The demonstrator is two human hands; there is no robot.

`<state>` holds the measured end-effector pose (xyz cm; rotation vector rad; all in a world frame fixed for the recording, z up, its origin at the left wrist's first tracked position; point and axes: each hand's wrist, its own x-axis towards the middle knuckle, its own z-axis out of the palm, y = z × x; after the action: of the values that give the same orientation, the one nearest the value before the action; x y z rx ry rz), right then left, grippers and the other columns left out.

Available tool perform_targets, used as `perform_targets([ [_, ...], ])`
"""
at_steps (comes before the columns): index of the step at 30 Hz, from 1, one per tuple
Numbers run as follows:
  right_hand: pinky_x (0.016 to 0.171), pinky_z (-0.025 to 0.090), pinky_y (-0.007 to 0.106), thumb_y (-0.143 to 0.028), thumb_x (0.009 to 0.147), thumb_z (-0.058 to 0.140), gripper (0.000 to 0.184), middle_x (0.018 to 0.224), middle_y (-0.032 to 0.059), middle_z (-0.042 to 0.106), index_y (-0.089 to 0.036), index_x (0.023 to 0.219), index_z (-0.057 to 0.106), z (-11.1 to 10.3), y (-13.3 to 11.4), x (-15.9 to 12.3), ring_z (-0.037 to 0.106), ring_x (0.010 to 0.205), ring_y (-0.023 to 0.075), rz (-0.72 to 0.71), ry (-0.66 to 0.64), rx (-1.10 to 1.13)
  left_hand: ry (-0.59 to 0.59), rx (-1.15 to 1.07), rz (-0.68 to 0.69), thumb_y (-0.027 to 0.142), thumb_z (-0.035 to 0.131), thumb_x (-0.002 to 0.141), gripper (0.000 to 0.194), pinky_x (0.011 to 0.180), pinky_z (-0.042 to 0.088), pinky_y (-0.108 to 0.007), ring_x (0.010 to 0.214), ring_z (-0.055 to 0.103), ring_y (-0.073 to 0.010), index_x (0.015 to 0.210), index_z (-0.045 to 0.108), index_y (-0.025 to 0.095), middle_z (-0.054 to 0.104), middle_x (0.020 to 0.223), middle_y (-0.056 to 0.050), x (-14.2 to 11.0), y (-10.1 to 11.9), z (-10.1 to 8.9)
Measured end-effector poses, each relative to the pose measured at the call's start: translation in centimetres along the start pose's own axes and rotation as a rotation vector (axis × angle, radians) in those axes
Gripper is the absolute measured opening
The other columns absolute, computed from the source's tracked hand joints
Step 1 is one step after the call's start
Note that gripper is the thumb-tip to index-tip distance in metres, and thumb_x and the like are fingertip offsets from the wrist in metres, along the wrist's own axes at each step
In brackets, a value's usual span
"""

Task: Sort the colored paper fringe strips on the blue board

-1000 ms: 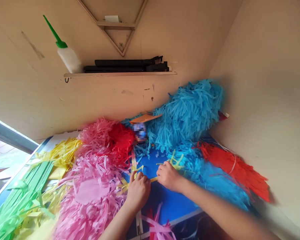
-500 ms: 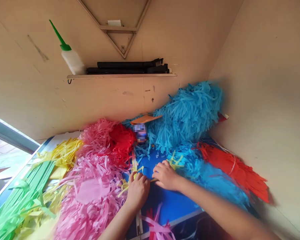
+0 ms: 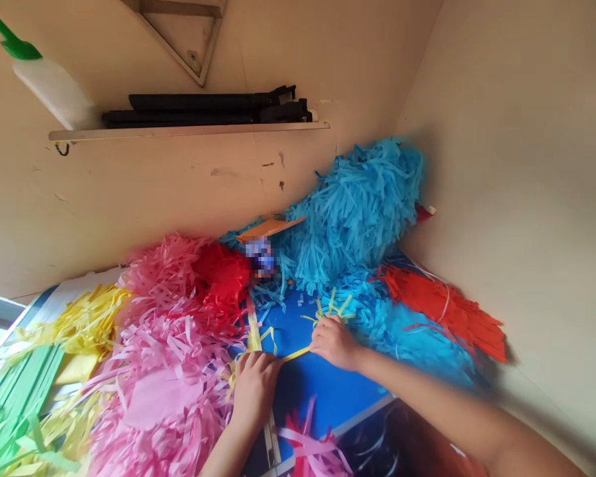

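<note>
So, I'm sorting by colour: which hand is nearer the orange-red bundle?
The right hand: it is left of the orange-red bundle, with blue fringe between them. The left hand is farther left, beside the pink fringe.

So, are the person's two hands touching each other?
Apart. The head view shows blue tabletop between the left hand and the right hand, with a yellow strip spanning the gap.

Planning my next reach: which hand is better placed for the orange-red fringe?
Right, probably: the right hand is nearer the orange-red fringe, the left hand at the yellow strip's far end.
</note>
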<state>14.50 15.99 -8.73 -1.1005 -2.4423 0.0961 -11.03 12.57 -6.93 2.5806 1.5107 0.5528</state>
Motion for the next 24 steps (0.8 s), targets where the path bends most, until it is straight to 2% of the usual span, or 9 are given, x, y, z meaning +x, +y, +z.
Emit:
perform_targets([
  [4, 0.080, 0.038, 0.034, -0.027, 0.078, 0.083, 0.015, 0.083, 0.0019, 0.068, -0.020, 0.070, 0.072, 0.2, 0.4, 0.1, 0.057, 0.086, 0.0192, 0.147, -0.003, 0.084, -0.047, -0.032, -0.076, 0.030, 0.051, 0.096, 0.026, 0.081, 0.043, -0.039, 0.087, 0.063, -0.0225, 0.088, 0.075, 0.026, 0.074, 0.090, -0.004, 0.2, -0.8, 0.3],
  [7, 0.082, 0.041, 0.032, -0.026, 0.076, 0.084, 0.015, 0.085, 0.0012, 0.069, -0.020, 0.069, 0.072, -0.1, 0.6, 0.3, 0.057, 0.086, 0.0184, 0.203, -0.039, 0.136, -0.083, -0.021, -0.120, 0.033, 0.052, 0.094, 0.025, 0.078, 0.043, -0.038, 0.087, 0.063, -0.0236, 0.087, 0.075, 0.026, 0.074, 0.091, -0.005, 0.3, -0.9, 0.1],
  [12, 0.084, 0.041, 0.033, -0.022, 0.079, 0.079, 0.008, 0.090, 0.0023, 0.069, -0.021, 0.073, 0.074, -0.8, 0.5, 0.8, 0.058, 0.091, 0.0197, 0.279, -0.125, 0.162, -0.141, 0.030, -0.162, 0.029, 0.052, 0.094, 0.024, 0.081, 0.042, -0.041, 0.090, 0.063, -0.0258, 0.084, 0.073, 0.025, 0.073, 0.090, -0.005, 0.9, -0.2, -0.7],
  [18, 0.079, 0.040, 0.031, -0.018, 0.075, 0.074, 0.010, 0.085, 0.0028, 0.069, -0.020, 0.065, 0.072, -1.2, 0.1, 2.5, 0.059, 0.090, 0.0211, 0.365, -0.264, 0.125, -0.186, 0.132, -0.175, 0.023, 0.052, 0.091, 0.026, 0.076, 0.042, -0.043, 0.085, 0.063, -0.0286, 0.075, 0.072, 0.021, 0.071, 0.079, -0.007, 2.3, 0.7, -1.3],
  [21, 0.078, 0.039, 0.032, -0.018, 0.076, 0.070, 0.011, 0.086, 0.0036, 0.070, -0.021, 0.065, 0.071, -1.6, -0.2, 3.1, 0.060, 0.091, 0.0225, 0.387, -0.311, 0.084, -0.183, 0.161, -0.093, 0.018, 0.053, 0.091, 0.022, 0.083, 0.041, -0.045, 0.094, 0.062, -0.0291, 0.090, 0.074, 0.021, 0.073, 0.090, -0.008, 2.7, 1.1, -1.7],
  [24, 0.082, 0.039, 0.035, -0.020, 0.078, 0.069, 0.011, 0.086, 0.0040, 0.070, -0.021, 0.067, 0.071, -2.2, -0.5, 3.4, 0.060, 0.090, 0.0233, 0.384, -0.326, 0.041, -0.180, 0.170, 0.121, 0.011, 0.055, 0.090, 0.035, 0.093, 0.039, -0.045, 0.104, 0.061, -0.0263, 0.113, 0.070, 0.032, 0.074, 0.104, -0.002, 2.6, 1.4, -1.8],
])
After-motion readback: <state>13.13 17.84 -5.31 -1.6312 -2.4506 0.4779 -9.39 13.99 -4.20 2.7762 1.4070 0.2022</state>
